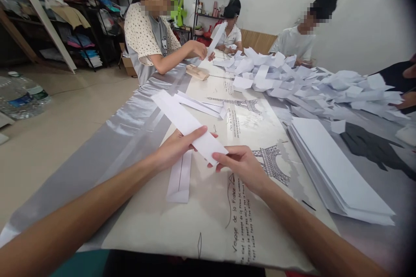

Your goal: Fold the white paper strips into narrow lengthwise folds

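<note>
A long, narrow folded strip of white paper [186,119] is held slantwise above the table between my two hands. My left hand [175,149] grips its middle, thumb on top and fingers underneath. At the near right end, my right hand [242,164] pinches the paper between thumb and fingers. Below my left hand a folded paper strip [180,178] with a dark line along it lies on the cloth. Beyond the held paper are more folded paper strips [203,106].
The table wears a printed tablecloth [201,220]. A stack of white paper sheets [338,169] lies on the right, near a black cloth-like thing [373,145]. Behind it spreads a big heap of folded papers [279,71]. Several people sit around; one [152,43] handles a paper strip.
</note>
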`<state>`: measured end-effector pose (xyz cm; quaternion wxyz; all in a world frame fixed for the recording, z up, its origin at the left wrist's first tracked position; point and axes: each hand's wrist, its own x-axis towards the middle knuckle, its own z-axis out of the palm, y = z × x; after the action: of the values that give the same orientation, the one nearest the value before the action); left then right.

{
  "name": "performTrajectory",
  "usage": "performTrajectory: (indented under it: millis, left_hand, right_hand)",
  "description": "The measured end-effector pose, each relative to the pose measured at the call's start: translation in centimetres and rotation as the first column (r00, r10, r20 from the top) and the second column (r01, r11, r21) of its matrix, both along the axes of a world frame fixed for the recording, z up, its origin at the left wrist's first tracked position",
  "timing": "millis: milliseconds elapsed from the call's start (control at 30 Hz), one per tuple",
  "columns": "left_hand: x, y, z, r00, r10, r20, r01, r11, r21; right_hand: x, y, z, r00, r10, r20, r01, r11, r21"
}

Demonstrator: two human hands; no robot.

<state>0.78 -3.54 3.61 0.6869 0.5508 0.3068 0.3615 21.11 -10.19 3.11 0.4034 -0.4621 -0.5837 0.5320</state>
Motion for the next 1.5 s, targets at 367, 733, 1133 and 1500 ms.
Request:
performTrajectory:
  millis: [367,733,1133,1500]
  left_hand:
    - [-1.7,3.1,0.0,0.921,0.191,0.338,-0.149,0.978,-0.146]
    - [-3.5,5.0,-0.2,0.886,0.394,0.245,-0.336,0.909,-0.248]
    - [-2.9,3.6,-1.1,0.818,0.46,-0.345,0.012,0.585,0.811]
    - [-1.5,2.7,-4.1,0.613,0.484,-0.624,0.404,0.487,0.774]
  right_hand:
    - [1.3,0.5,0.5,0.916,-0.328,-0.232,0.36,0.926,0.113]
    - [4.6,0.4,2.5,0.78,-0.599,-0.18,0.422,0.291,0.859]
    - [1.1,-2.1,0.4,0.721,-0.094,0.687,-0.586,0.447,0.676]
    - [-0.7,-3.1,-1.1,0.676,0.116,0.728,-0.667,0.517,0.537]
